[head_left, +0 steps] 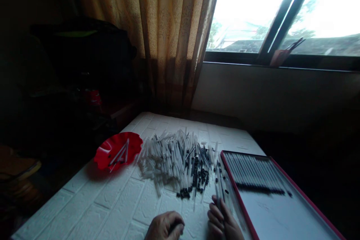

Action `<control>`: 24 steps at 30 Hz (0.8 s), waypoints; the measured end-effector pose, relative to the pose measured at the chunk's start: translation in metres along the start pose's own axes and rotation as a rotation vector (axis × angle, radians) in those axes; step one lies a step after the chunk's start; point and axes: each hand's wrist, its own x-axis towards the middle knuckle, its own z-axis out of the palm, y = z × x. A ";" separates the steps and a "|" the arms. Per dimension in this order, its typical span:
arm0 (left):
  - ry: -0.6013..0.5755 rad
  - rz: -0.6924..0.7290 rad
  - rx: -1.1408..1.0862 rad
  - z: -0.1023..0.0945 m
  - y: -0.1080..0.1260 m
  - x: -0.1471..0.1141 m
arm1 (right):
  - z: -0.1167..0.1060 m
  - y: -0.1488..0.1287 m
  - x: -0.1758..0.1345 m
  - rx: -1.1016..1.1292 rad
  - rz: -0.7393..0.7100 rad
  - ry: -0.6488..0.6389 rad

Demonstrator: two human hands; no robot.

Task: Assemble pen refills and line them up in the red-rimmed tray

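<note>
My right hand (225, 220) is closed around a slim, translucent pen barrel (217, 191) that points up and away from me. My left hand (165, 226) rests low over the table with thumb and fingers curled together; what they pinch, if anything, is too dark to make out. Beyond both hands lies a heap of clear pen barrels (168, 153). Dark refills (194, 167) and small black caps (184, 193) are scattered on its right and near side. To the right, a red-edged tray (244, 210) holds a row of pens (253, 172) with black ends, laid side by side.
A red wavy-rimmed dish (105, 152) with a few white sticks stands at the left. Brick-patterned white covering spreads over the table (104, 202). Behind are a curtain (168, 37), a window (242, 15) and a dark bag (90, 52).
</note>
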 end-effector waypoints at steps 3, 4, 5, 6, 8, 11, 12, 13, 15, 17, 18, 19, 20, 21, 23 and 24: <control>-0.022 -0.050 -0.025 -0.002 0.001 0.001 | -0.004 -0.005 0.000 0.059 0.017 -0.061; -0.031 -0.053 -0.024 -0.005 0.001 0.001 | -0.004 -0.006 0.000 0.070 0.018 -0.067; -0.030 -0.043 -0.010 -0.008 0.001 0.001 | -0.005 -0.005 0.000 0.081 0.019 -0.068; -0.017 -0.023 0.017 -0.013 0.001 0.002 | -0.005 -0.005 0.001 0.093 0.023 -0.066; 0.075 0.040 0.114 -0.026 -0.004 0.005 | -0.006 -0.003 0.003 0.124 0.024 -0.058; 0.373 0.163 0.324 -0.052 -0.019 0.016 | -0.007 -0.001 0.007 0.155 0.039 -0.055; 0.474 0.225 0.423 -0.061 -0.025 0.021 | -0.007 -0.001 0.008 0.163 0.051 -0.055; 0.550 0.266 0.523 -0.069 -0.032 0.027 | -0.007 -0.001 0.009 0.170 0.068 -0.055; 0.596 0.314 0.705 -0.081 -0.044 0.038 | -0.007 -0.001 0.010 0.175 0.100 -0.056; 0.593 0.334 0.849 -0.086 -0.052 0.047 | -0.006 0.000 0.011 0.171 0.111 -0.057; 0.591 0.337 0.890 -0.087 -0.055 0.051 | -0.006 0.000 0.011 0.166 0.109 -0.057; 0.590 0.334 0.914 -0.086 -0.058 0.053 | -0.006 0.001 0.011 0.159 0.106 -0.060; 0.590 0.330 0.922 -0.085 -0.060 0.055 | -0.007 0.001 0.011 0.153 0.101 -0.062; 0.591 0.327 0.922 -0.083 -0.061 0.056 | -0.006 0.001 0.011 0.147 0.097 -0.063; 0.591 0.329 0.909 -0.080 -0.062 0.055 | -0.006 0.002 0.011 0.141 0.101 -0.056; 0.592 0.334 0.899 -0.080 -0.063 0.055 | -0.005 0.001 0.010 0.140 0.110 -0.050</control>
